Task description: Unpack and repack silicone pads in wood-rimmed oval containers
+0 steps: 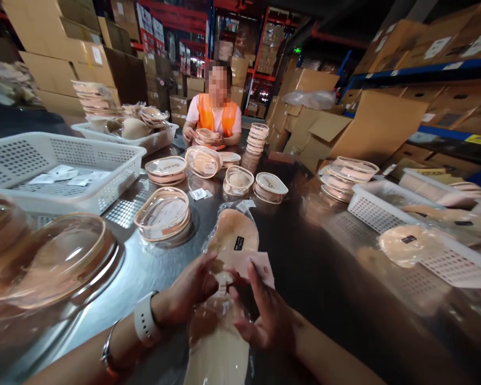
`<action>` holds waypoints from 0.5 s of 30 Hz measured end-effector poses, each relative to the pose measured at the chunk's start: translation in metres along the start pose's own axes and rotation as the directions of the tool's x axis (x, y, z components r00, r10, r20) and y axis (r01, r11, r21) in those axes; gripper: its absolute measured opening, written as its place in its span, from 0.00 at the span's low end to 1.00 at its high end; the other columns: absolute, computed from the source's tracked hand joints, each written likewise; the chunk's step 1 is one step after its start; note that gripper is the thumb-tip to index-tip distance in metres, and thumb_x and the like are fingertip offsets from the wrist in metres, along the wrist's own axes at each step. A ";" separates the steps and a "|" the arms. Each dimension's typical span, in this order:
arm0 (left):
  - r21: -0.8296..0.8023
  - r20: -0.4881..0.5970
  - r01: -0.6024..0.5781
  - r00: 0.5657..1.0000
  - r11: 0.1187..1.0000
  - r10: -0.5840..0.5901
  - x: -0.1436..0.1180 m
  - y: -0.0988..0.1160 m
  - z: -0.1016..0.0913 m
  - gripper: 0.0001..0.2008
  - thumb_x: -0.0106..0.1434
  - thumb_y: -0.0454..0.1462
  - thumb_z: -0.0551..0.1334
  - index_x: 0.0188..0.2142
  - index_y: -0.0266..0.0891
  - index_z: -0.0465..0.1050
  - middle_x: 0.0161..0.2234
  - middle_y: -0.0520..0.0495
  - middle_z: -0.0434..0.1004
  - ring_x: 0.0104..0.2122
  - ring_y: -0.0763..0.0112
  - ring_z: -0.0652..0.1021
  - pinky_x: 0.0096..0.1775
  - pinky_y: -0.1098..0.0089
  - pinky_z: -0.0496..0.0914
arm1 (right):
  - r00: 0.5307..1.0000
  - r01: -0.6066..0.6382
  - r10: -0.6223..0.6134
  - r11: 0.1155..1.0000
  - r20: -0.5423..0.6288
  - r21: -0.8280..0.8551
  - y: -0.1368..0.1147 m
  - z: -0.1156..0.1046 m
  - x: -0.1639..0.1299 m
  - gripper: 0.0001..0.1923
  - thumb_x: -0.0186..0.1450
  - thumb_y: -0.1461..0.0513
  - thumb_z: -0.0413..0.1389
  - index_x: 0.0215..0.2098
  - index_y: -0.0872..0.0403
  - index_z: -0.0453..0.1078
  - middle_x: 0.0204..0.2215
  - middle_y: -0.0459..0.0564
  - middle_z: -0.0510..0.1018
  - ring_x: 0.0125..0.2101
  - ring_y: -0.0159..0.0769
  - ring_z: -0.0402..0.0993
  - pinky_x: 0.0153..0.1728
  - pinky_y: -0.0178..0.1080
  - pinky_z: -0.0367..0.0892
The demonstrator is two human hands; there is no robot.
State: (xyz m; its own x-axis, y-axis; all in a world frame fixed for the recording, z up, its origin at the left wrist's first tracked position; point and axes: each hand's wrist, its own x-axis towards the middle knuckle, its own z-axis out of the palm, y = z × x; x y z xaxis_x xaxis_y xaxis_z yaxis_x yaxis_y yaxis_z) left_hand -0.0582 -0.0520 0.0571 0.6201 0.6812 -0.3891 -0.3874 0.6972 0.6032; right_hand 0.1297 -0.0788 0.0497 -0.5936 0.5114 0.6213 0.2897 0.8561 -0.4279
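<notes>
While a co-worker [218,115] in an orange vest sits across the surface [304,256] handling a clear case, the person on this side has both hands on a wrapped beige piece [236,227]. Piece is in clear plastic, two broad lobes with a narrow waist, black label [239,243] on the far lobe; it's front and centre, near lobe running out at the bottom of view. Can't tell if it lies flat or is lifted a bit. Left hand [190,291], with a white wristband [146,320] and a bracelet [107,347], is at the waist: grip partly curled, thumb near fingers, can't tell how firmly it has the plastic. Right hand [268,318] has a pale card [260,266] clamped between its fingers, thumb standing apart, card overlapping the far lobe's lower edge. Small white packet [246,205] just at the piece's far end, more packets [200,194] beyond, left of it. Clear-lidded round cases [163,213] dot the surface left and ahead, one tall stack [257,141] near the co-worker. Left: white basket [120,179] with white packets inside. Right: another white basket [374,208], a beige piece with a dark label [409,243] by its near side. Cartons [104,67] and racking behind.
</notes>
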 end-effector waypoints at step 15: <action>0.152 0.009 -0.098 0.995 0.983 0.098 0.000 -0.009 0.011 0.15 0.54 0.46 0.68 0.32 0.34 0.76 0.25 0.47 0.77 0.21 0.72 0.73 0.25 0.73 0.65 | 0.948 -0.257 0.158 0.892 -0.276 -0.372 0.027 -0.008 0.012 0.15 0.68 0.65 0.49 0.53 0.52 0.66 0.54 0.56 0.74 0.57 0.43 0.67 0.59 0.53 0.49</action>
State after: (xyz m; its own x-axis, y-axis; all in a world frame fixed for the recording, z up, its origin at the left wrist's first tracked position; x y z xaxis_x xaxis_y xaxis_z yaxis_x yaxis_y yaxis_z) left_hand -0.0479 -0.0607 0.0596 0.5856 0.7441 -0.3216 -0.3382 0.5848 0.7373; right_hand 0.1365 -0.0492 0.0509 -0.3095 0.6405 0.7028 0.6904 0.6596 -0.2971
